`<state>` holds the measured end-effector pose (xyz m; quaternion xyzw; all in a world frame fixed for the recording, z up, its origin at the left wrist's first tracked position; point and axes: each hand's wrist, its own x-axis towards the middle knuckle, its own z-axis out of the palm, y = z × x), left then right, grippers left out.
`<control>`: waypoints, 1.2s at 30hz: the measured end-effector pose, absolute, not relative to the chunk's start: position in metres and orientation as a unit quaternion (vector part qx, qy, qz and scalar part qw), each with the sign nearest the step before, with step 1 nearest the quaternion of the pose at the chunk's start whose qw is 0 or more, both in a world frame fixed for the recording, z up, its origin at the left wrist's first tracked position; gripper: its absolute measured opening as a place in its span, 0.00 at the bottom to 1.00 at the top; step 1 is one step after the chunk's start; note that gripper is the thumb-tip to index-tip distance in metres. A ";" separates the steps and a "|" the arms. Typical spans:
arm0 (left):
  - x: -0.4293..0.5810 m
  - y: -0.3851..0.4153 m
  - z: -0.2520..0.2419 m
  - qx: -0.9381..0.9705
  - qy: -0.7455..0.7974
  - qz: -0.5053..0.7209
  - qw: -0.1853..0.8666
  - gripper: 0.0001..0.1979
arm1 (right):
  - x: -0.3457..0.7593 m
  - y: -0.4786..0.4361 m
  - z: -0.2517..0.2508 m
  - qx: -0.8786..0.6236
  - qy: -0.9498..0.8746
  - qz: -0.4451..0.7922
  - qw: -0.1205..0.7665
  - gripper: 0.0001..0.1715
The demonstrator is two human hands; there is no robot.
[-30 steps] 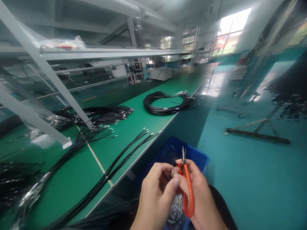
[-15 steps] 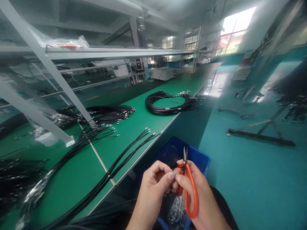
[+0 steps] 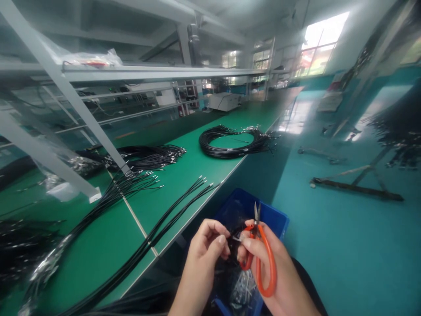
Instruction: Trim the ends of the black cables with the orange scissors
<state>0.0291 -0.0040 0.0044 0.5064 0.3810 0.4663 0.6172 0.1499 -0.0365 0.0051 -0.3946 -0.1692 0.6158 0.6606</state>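
My left hand pinches a thin wire end with thumb and forefinger, low in the middle of the view. My right hand holds orange-handled snips, blades pointing up, and its fingertips also touch that wire end. Both hands hover over a blue bin on my lap that holds small metal bits and black wire. A bundle of long black wires with stripped ends lies along the green bench to the left of my hands.
A coil of black cable lies farther along the bench. More black wire bundles sit by a slanted grey frame post. Shelving rails run above the bench. Teal floor with a metal stand lies to the right.
My hands have drawn slightly apart, showing a short wire end between them. The snips have shifted a little to the right. The view has barely moved.
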 end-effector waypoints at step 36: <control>0.030 -0.012 -0.001 0.580 0.444 0.409 0.547 0.07 | 0.147 -0.034 0.007 -0.388 -0.161 0.617 0.666 0.16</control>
